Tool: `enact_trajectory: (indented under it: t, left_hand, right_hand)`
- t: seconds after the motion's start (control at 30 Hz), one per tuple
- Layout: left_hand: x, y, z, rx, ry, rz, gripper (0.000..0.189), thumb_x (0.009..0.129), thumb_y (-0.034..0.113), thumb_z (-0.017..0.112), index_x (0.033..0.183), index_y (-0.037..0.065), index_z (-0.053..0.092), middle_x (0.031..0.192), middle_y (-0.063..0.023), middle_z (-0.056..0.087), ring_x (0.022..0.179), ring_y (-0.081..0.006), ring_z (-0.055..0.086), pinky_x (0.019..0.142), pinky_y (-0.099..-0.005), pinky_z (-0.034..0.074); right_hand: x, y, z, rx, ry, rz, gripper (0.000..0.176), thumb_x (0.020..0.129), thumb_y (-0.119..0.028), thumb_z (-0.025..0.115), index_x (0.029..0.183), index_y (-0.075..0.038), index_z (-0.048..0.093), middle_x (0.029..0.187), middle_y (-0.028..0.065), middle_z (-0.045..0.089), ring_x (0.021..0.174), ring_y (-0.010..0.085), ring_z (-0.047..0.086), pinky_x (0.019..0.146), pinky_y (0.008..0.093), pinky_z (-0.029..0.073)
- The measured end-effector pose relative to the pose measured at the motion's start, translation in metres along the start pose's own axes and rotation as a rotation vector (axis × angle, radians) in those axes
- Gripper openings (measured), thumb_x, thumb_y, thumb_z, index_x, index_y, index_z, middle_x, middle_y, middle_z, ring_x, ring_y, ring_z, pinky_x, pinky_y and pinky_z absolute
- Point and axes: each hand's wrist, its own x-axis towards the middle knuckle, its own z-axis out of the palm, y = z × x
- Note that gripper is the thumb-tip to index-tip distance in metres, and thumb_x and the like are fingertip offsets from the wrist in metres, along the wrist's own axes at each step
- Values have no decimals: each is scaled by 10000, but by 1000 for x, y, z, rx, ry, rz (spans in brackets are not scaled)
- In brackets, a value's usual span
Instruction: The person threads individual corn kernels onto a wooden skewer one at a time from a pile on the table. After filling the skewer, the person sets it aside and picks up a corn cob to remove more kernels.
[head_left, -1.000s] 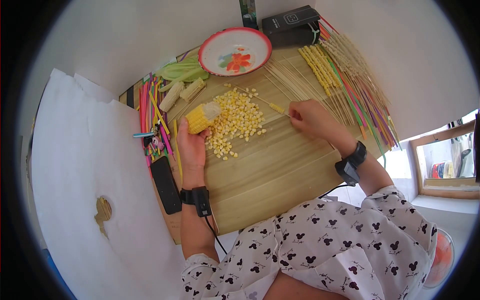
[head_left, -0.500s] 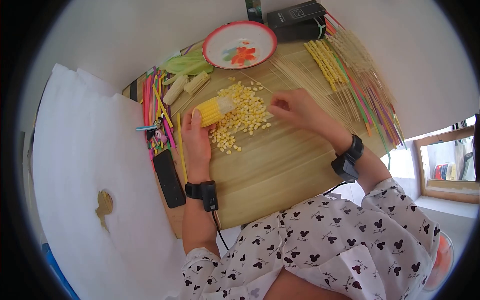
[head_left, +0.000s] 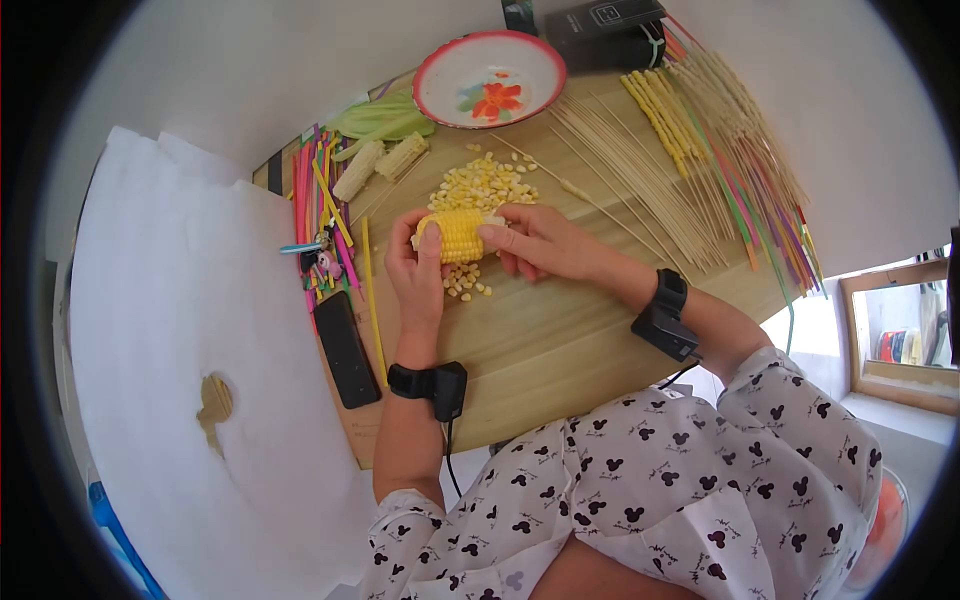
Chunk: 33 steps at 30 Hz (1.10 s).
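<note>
Shelling, it seems: left grip (head_left: 415,250) closed round the corn cob (head_left: 457,236), right grip (head_left: 535,242) pinching its bare end. Next probably calls for thumb pressure along the rows. Loose kernels (head_left: 482,186) just beyond both grips; skewer (head_left: 600,208) beyond the right.

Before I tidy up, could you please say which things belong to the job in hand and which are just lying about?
Job, apparently: corn cob, loose kernels, stripped cobs, yellow-banded stick.
Probably lying about: phone, pink charm, black box.

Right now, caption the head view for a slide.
Left hand grips a partly stripped corn cob, right hand at its paler end, above loose kernels.
</note>
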Motion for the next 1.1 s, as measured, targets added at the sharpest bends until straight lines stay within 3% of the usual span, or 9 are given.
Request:
enact_trajectory:
  t: [0.07, 0.23, 0.33, 0.53, 0.73, 0.83, 0.9, 0.97, 1.1]
  left_hand:
    - [-2, 0, 1, 39, -26, -7, 302, 985, 305, 499, 1088, 24, 539, 858, -28, 584, 680, -52, 528, 488, -187, 383]
    - [2, 0, 4, 201, -78, 191, 387, 998, 359, 429, 1055, 1, 566, 863, -45, 590, 731, -90, 542, 602, -217, 425]
    - [-2, 13, 13, 102, -58, 50, 350, 1003, 309, 437, 1040, -10, 577, 876, -36, 579, 775, -98, 507, 703, -244, 419]
    - [2, 3, 5, 38, -76, 70, 368, 1004, 305, 415, 1004, -10, 605, 854, -35, 573, 769, -94, 504, 672, -232, 402]
    - [3, 4, 5, 16, -68, 57, 356, 1004, 300, 422, 996, -5, 604, 795, -18, 550, 718, -79, 489, 630, -226, 386]
    - [2, 3, 1, -26, -78, -45, 393, 1001, 319, 402, 1047, -26, 585, 913, -64, 575, 836, -115, 535, 742, -248, 433]
    - [1, 4, 3, -65, -64, -37, 348, 994, 305, 447, 1034, -10, 590, 860, -36, 565, 782, -93, 513, 694, -231, 413]
    - [2, 3, 4, -104, -51, -27, 305, 987, 291, 492, 1021, 7, 596, 808, -9, 556, 727, -71, 492, 646, -215, 393]
    - [3, -4, 2, -58, -59, 55, 272, 967, 271, 529, 1017, 13, 596, 867, -11, 570, 785, -71, 496, 705, -215, 409]
  right_hand:
    - [-4, 2, 3, -14, -26, 14, 517, 924, -532, 544, 892, -17, 575, 614, 33, 564, 449, 82, 516, 417, 224, 399]
    - [-10, 6, 8, -49, -98, 32, 545, 930, -567, 502, 840, -33, 566, 594, 32, 561, 442, 91, 518, 414, 235, 401]
    - [-11, 5, 11, -74, -93, 50, 565, 944, -578, 455, 814, -38, 552, 589, 36, 565, 437, 97, 518, 415, 245, 404]
    - [-13, 6, 12, -67, -147, 15, 556, 988, -533, 376, 814, -32, 543, 593, 39, 575, 438, 101, 519, 422, 254, 410]
    - [-11, 10, 11, -22, -223, 27, 512, 1008, -497, 357, 907, -33, 547, 624, 36, 578, 452, 82, 499, 433, 222, 403]
    - [-10, 13, 11, -9, -240, 14, 503, 1012, -491, 348, 929, -34, 542, 632, 43, 582, 455, 83, 500, 430, 223, 404]
    - [-11, 12, 11, 49, -253, 13, 507, 1015, -493, 327, 954, -37, 539, 638, 50, 584, 460, 78, 498, 426, 218, 394]
    - [-12, 11, 11, 118, -258, 31, 524, 1014, -499, 319, 928, -36, 547, 641, 52, 585, 459, 77, 496, 425, 216, 388]
    - [-8, 18, 8, 262, -305, 120, 586, 1002, -533, 312, 831, -37, 573, 646, 54, 587, 455, 76, 490, 421, 212, 371]
